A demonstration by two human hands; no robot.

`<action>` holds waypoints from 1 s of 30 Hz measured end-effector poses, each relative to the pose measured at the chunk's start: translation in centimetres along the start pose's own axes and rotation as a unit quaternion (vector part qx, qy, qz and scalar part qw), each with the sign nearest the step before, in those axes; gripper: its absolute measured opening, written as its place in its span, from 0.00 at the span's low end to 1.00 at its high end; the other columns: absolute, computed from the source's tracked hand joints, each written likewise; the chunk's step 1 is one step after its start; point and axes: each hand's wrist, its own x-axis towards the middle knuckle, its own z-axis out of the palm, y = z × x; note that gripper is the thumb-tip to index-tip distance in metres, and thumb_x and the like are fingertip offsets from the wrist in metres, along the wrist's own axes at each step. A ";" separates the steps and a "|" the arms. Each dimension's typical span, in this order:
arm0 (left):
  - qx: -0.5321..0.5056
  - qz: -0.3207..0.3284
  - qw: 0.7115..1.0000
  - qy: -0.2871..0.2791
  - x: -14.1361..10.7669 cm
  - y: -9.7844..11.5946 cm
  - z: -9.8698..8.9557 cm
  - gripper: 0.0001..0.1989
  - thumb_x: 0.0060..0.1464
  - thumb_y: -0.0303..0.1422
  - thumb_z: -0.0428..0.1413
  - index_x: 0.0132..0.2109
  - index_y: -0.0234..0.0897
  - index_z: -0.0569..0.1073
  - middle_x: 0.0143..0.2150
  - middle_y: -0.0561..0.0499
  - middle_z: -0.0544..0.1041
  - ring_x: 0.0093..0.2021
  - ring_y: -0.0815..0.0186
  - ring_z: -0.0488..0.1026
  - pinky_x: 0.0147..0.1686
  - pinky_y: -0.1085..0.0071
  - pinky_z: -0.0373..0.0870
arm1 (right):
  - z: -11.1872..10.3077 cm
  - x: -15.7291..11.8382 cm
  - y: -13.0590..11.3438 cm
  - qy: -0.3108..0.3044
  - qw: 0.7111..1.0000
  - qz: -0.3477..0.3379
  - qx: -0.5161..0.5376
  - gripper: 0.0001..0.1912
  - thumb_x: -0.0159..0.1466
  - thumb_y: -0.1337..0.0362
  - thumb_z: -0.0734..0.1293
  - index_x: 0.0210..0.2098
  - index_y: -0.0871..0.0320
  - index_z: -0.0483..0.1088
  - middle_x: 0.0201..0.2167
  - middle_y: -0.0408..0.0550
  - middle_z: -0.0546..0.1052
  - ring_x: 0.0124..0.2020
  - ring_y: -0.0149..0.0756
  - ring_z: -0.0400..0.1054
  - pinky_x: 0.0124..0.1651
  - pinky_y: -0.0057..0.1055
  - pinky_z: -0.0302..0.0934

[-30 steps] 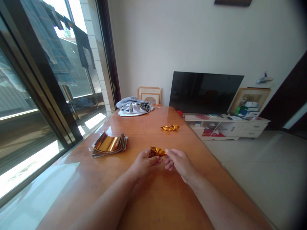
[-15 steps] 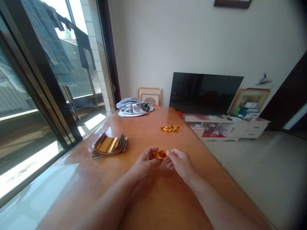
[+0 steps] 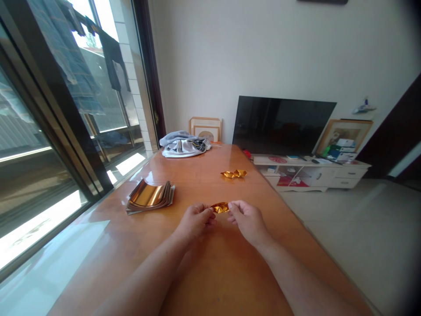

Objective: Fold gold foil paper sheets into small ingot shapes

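Observation:
A small folded piece of shiny gold foil [image 3: 220,207] is held between my two hands, above the wooden table [image 3: 197,272]. My left hand [image 3: 197,219] pinches its left end between thumb and fingers. At its right end, my right hand [image 3: 246,219] grips it with thumb and forefinger. Two folded gold foil pieces [image 3: 233,174] lie close together, or joined, farther back on the table. A stack of curved gold foil sheets [image 3: 149,195] rests to the left of my hands.
Grey cloth [image 3: 184,147] lies bundled at the table's far end. A pale sheet [image 3: 62,259] covers the near left. Beyond the table's right edge stand a white cabinet [image 3: 315,175] and a black television [image 3: 283,125]. Glass doors [image 3: 42,153] line the left.
My left fingers have closed on the left end of the foil piece, where before they were spread around it. The camera view has shifted slightly.

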 end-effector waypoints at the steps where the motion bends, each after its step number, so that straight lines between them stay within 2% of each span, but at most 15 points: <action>1: -0.003 0.004 1.000 -0.005 0.0 0.0 0.0 0.10 0.53 0.33 0.59 0.41 0.32 0.75 0.31 0.48 0.77 0.31 0.68 0.74 0.34 0.73 0.69 | 0.1 0.0 0.1 -0.005 1.000 -0.003 0.003 0.21 0.66 0.46 0.64 0.42 0.58 0.74 0.34 0.48 0.80 0.30 0.38 0.77 0.32 0.30 0.69; 5: -0.018 0.018 1.000 -0.010 0.3 -0.3 0.0 0.14 0.52 0.32 0.60 0.45 0.31 0.77 0.35 0.47 0.79 0.33 0.67 0.76 0.37 0.72 0.71 | 0.2 0.1 0.7 -0.024 0.999 -0.002 0.022 0.21 0.66 0.49 0.64 0.49 0.57 0.74 0.38 0.49 0.82 0.33 0.39 0.78 0.35 0.32 0.71; 10: -0.033 0.038 0.999 0.002 1.1 -1.0 0.0 0.11 0.52 0.31 0.61 0.43 0.31 0.76 0.35 0.48 0.79 0.33 0.67 0.76 0.38 0.71 0.72 | 0.6 0.3 1.4 -0.029 0.999 -0.005 0.045 0.20 0.66 0.52 0.65 0.50 0.57 0.74 0.40 0.50 0.82 0.35 0.40 0.78 0.39 0.35 0.72; 15: -0.041 0.053 0.998 0.022 1.9 -2.0 0.1 0.12 0.50 0.30 0.62 0.43 0.31 0.76 0.34 0.48 0.79 0.31 0.68 0.76 0.35 0.73 0.72 | 1.2 0.5 1.9 -0.010 0.998 0.002 0.066 0.23 0.66 0.54 0.64 0.56 0.59 0.71 0.39 0.51 0.81 0.35 0.41 0.79 0.40 0.37 0.74; 20: -0.005 0.062 0.998 0.011 2.6 -2.9 0.0 0.12 0.52 0.29 0.60 0.44 0.32 0.78 0.36 0.47 0.80 0.31 0.69 0.75 0.34 0.74 0.71 | 1.5 0.4 1.7 -0.022 0.998 0.011 0.066 0.21 0.65 0.55 0.65 0.54 0.59 0.73 0.38 0.51 0.81 0.35 0.41 0.78 0.40 0.37 0.74; 25: 0.033 0.064 0.997 0.008 2.8 -3.3 -0.2 0.12 0.53 0.30 0.59 0.45 0.32 0.80 0.33 0.48 0.80 0.29 0.69 0.73 0.33 0.74 0.70 | 1.4 0.3 1.8 -0.036 0.998 0.018 0.056 0.21 0.65 0.55 0.65 0.53 0.58 0.74 0.39 0.50 0.82 0.35 0.40 0.78 0.38 0.36 0.74; 30: 0.027 0.062 0.997 0.032 2.7 -3.2 -0.1 0.10 0.51 0.28 0.58 0.42 0.32 0.78 0.30 0.50 0.78 0.27 0.70 0.73 0.30 0.76 0.69 | 1.5 0.6 2.1 -0.019 0.997 0.028 0.064 0.18 0.65 0.56 0.64 0.50 0.58 0.71 0.38 0.49 0.81 0.34 0.39 0.78 0.36 0.35 0.74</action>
